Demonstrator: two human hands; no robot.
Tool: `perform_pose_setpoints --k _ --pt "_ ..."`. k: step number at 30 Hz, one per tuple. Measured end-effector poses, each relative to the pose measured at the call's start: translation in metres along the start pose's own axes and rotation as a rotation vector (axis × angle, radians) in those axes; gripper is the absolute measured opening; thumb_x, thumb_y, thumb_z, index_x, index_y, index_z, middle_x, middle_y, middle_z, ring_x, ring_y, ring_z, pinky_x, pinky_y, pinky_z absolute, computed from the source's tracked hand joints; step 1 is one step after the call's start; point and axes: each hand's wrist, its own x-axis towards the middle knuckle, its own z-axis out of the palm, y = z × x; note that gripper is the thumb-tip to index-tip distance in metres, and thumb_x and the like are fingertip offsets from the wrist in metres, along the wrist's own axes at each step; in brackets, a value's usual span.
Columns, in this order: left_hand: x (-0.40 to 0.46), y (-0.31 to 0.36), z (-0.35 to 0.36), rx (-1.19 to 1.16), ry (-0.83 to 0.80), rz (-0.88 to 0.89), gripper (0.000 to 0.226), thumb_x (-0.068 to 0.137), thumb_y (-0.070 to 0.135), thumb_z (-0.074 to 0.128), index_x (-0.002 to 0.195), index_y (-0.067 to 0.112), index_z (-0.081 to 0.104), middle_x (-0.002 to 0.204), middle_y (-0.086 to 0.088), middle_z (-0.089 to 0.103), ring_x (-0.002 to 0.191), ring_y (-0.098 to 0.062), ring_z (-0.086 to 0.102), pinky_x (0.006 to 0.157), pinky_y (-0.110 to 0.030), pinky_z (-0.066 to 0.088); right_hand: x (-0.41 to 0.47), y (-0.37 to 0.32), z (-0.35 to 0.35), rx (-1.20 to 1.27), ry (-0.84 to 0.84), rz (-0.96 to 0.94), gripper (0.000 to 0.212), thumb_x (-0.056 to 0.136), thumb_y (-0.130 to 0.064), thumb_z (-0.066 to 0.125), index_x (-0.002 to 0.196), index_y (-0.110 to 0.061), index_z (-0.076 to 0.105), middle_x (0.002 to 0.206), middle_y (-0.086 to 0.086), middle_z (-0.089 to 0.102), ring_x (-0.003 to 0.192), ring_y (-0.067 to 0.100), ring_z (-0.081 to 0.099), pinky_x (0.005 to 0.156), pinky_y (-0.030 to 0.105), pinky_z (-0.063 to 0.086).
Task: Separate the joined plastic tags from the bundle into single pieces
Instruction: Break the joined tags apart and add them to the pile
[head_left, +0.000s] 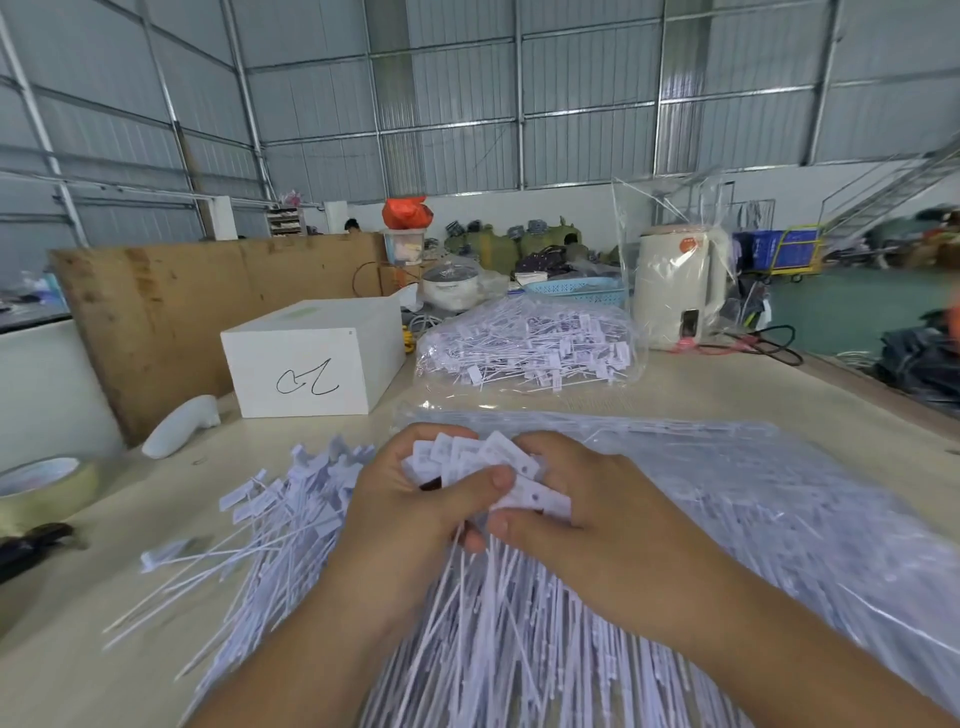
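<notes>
A bundle of joined white plastic tags (467, 457) is held above the table between both hands, flat heads up and thin tails trailing toward me. My left hand (410, 514) grips the bundle's heads from the left, thumb laid across the front. My right hand (587, 514) pinches the heads at the bundle's right side. A loose pile of single tags (291, 514) lies on the table to the left of my hands. More tails (498, 649) fan out below my wrists.
A clear bag of tags (524, 343) lies at the back, another flat bag (779, 499) to the right. A white box (311, 364), a white handheld tool (182, 423), a tape roll (41, 488) and a black tool (31, 545) sit left. A bagged kettle (680, 286) stands behind.
</notes>
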Motion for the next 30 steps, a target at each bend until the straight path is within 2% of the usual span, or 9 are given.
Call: perform_pose_setpoints --k 1,4,6,8,11,15,21,26,30 --pt "0.001 0.002 -0.001 -0.024 0.021 0.006 0.035 0.052 0.011 0.080 0.084 0.010 0.066 0.071 -0.010 0.068 0.050 -0.016 0.058 0.037 -0.022 0.041 0.000 -0.001 -0.004 0.022 0.000 0.028 0.006 0.090 -0.038 0.063 0.094 -0.035 0.061 0.070 -0.014 0.065 0.050 0.005 0.056 0.044 0.020 0.039" --pt "0.002 0.007 -0.006 -0.053 0.053 0.020 0.039 0.052 0.013 0.079 0.088 0.010 0.064 0.075 -0.008 0.068 0.055 -0.015 0.060 0.038 -0.021 0.041 0.002 0.000 -0.014 0.018 -0.074 0.083 0.030 0.096 -0.036 0.058 0.072 -0.018 0.059 0.055 -0.006 0.051 0.045 0.016 0.048 0.049 0.026 0.036" --pt "0.001 0.008 -0.005 -0.072 0.058 0.023 0.041 0.054 0.011 0.078 0.092 0.008 0.064 0.075 -0.007 0.068 0.056 -0.014 0.060 0.038 -0.021 0.041 0.001 0.000 -0.016 0.104 -0.087 0.115 0.036 0.098 -0.033 0.056 0.071 -0.009 0.053 0.051 -0.006 0.043 0.041 0.013 0.038 0.045 0.022 0.032" --pt "0.000 0.008 -0.002 -0.119 0.066 0.013 0.043 0.056 0.009 0.076 0.097 0.006 0.063 0.076 -0.006 0.069 0.055 -0.011 0.061 0.039 -0.019 0.042 0.001 -0.001 -0.014 0.162 -0.017 0.100 0.037 0.099 -0.029 0.054 0.070 -0.006 0.049 0.046 -0.009 0.035 0.037 0.005 0.030 0.041 0.018 0.027" --pt "-0.001 0.010 0.000 -0.193 0.062 0.016 0.038 0.059 0.007 0.075 0.096 0.009 0.063 0.077 -0.004 0.068 0.056 -0.010 0.061 0.040 -0.019 0.043 0.002 -0.004 -0.004 0.173 0.131 0.050 0.039 0.098 -0.027 0.054 0.064 -0.009 0.047 0.042 -0.010 0.033 0.037 0.005 0.030 0.041 0.014 0.024" --pt "-0.002 0.015 0.001 -0.260 0.080 0.019 0.038 0.060 0.006 0.074 0.097 0.009 0.063 0.076 -0.003 0.067 0.054 -0.008 0.059 0.040 -0.018 0.043 0.002 -0.010 0.007 0.300 0.246 0.006 0.042 0.097 -0.022 0.056 0.067 0.004 0.043 0.047 -0.008 0.027 0.042 0.006 0.025 0.043 0.015 0.023" --pt "-0.004 0.021 0.003 -0.328 0.108 -0.014 0.046 0.051 0.011 0.078 0.096 0.012 0.066 0.073 -0.002 0.067 0.050 -0.007 0.059 0.038 -0.015 0.042 -0.003 -0.014 0.020 0.440 0.357 -0.068 0.042 0.096 -0.022 0.057 0.065 0.002 0.042 0.048 -0.009 0.025 0.042 0.004 0.023 0.043 0.013 0.022" --pt "-0.006 0.024 0.004 -0.397 0.129 -0.032 0.036 0.054 0.006 0.076 0.088 0.015 0.068 0.068 0.000 0.067 0.048 -0.007 0.060 0.038 -0.015 0.043 -0.004 -0.016 0.033 0.507 0.395 -0.110 0.042 0.088 -0.038 0.059 0.066 -0.005 0.046 0.051 -0.010 0.029 0.049 0.005 0.027 0.047 0.016 0.026" --pt "-0.005 0.019 0.004 -0.410 0.170 -0.065 0.042 0.054 0.003 0.074 0.093 0.012 0.066 0.072 -0.005 0.069 0.050 -0.010 0.062 0.039 -0.017 0.044 0.003 -0.014 0.023 0.719 0.529 -0.090 0.043 0.092 -0.037 0.062 0.058 -0.013 0.049 0.050 -0.011 0.033 0.044 0.006 0.028 0.046 0.020 0.029"
